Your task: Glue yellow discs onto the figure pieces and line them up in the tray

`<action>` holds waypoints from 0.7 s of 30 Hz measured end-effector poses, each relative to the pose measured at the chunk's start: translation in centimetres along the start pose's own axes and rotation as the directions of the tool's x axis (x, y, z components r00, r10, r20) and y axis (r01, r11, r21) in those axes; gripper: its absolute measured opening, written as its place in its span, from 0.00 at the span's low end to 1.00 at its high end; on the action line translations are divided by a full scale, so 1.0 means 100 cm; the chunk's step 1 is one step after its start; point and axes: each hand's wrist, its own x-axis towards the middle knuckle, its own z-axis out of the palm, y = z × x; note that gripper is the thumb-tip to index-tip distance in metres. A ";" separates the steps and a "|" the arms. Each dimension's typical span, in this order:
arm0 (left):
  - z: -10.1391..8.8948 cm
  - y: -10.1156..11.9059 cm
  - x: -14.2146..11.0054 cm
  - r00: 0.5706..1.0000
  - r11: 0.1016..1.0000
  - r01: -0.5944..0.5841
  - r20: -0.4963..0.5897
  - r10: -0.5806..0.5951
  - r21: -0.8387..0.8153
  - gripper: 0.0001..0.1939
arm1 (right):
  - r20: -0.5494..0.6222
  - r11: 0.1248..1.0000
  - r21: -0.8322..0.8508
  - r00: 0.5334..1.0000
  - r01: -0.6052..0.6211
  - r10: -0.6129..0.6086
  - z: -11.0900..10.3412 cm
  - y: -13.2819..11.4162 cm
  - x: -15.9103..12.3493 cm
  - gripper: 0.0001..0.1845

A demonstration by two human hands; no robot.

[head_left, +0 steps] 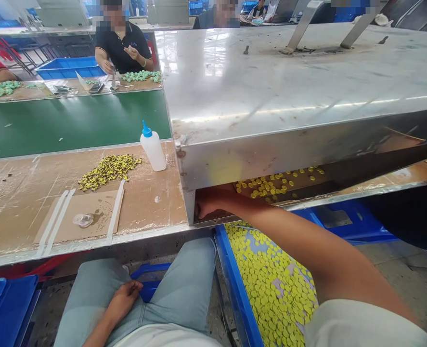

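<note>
My left hand (125, 295) rests on my thigh with its fingers curled in, and nothing shows in it. My right arm reaches across and under the metal hood, where my right hand (208, 203) sits in shadow by the hood's left corner. Its fingers are bent downward and look closed; whatever they hold, if anything, is hidden. Beyond that forearm, small yellow discs (265, 185) lie scattered on the surface beneath the hood. Many more yellow discs (274, 284) fill a blue crate (237, 294) below my right arm.
The metal hood (289, 86) covers the right side. On the bench (14, 193) are a pile of small yellow-and-black pieces (108, 171), a white bottle (153, 149) with blue cap, and taped cardboard (69, 226) bearing a small clear container (83, 220). A co-worker (124, 46) sits beyond the green belt (72, 120).
</note>
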 end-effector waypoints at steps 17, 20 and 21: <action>-0.003 0.017 -0.010 0.999 0.996 0.037 -0.040 -0.034 0.076 0.06 | -0.137 0.973 -0.186 0.977 0.135 -0.162 -0.001 0.009 -0.008 0.10; -0.003 0.017 -0.009 0.999 0.997 0.036 -0.040 -0.033 0.075 0.07 | -0.119 0.969 -0.158 0.970 0.190 -0.210 -0.002 0.012 -0.007 0.11; -0.003 0.017 -0.009 0.999 0.997 0.036 -0.040 -0.033 0.075 0.07 | -0.116 0.968 -0.152 0.969 0.202 -0.220 -0.002 0.013 -0.005 0.12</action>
